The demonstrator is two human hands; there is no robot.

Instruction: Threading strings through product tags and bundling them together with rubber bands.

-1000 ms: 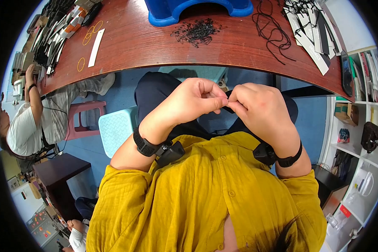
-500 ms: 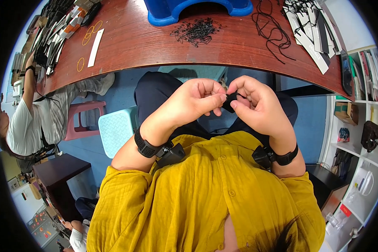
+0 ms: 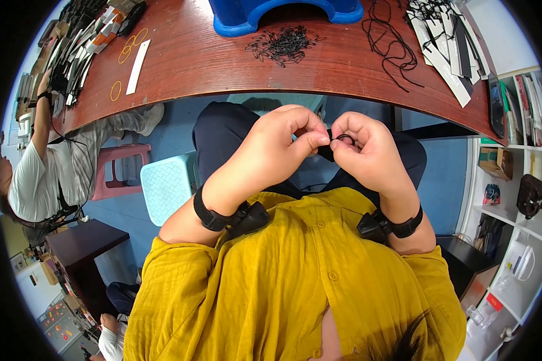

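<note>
Right hand (image 3: 372, 155) has turned, revealing a looped black cord (image 3: 345, 136).

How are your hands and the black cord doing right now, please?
Left hand pinched, close beside the right. Right hand pinching looped black cord. Table and blue plastic object lie beyond; no obstruction seen between the hands.

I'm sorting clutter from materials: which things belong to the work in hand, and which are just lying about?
In hand or probably related:
Black cord, held between left hand and right hand
Loose black cords
Pile of small black pieces
Corded strips

Apparently just lying about:
Pale strip
Yellow bands
Turquoise stool
Pink stool
</note>
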